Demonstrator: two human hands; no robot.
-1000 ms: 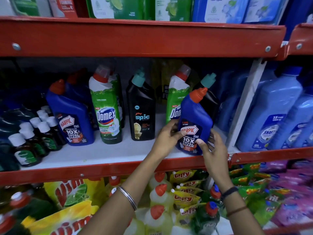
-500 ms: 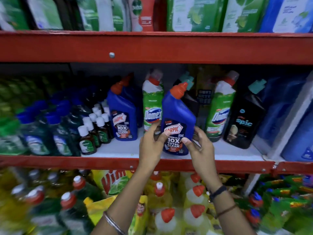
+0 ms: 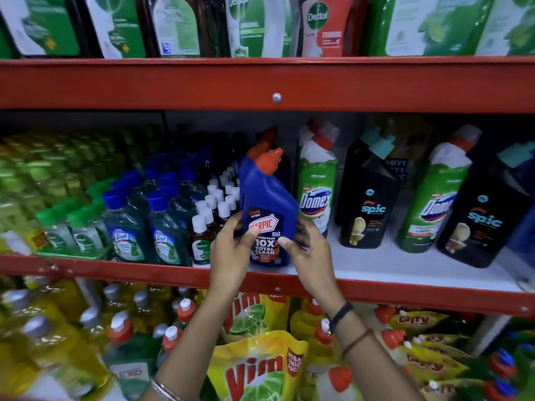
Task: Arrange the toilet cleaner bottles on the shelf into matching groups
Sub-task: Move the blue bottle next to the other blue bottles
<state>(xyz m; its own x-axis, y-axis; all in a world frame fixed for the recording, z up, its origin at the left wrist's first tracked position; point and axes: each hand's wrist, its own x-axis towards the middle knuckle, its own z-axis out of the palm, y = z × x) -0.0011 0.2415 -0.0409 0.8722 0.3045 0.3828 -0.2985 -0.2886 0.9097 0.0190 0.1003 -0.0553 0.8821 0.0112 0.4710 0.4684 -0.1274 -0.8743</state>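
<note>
A blue Harpic bottle [image 3: 267, 204] with an orange cap stands near the front of the middle shelf [image 3: 405, 266]. My left hand [image 3: 231, 256] and my right hand [image 3: 309, 256] grip its lower sides. Directly behind it stands a second blue Harpic bottle [image 3: 259, 146], mostly hidden. To the right are a green Domex bottle [image 3: 317, 180], two black Spic bottles [image 3: 367, 204] one behind the other, another Domex bottle [image 3: 434, 204] and another Spic bottle [image 3: 480, 218].
Small Dettol bottles [image 3: 201, 241] with white caps and blue-capped Lizol bottles [image 3: 165, 227] crowd the shelf just left of the Harpic. A red shelf beam [image 3: 275, 85] runs overhead. Yellow Vim pouches [image 3: 254, 369] and dish-liquid bottles fill the shelf below.
Both hands carried the Harpic bottle leftward along the shelf, past the Spic and Domex bottles, to stand in front of the other Harpic bottle. The view swung left.
</note>
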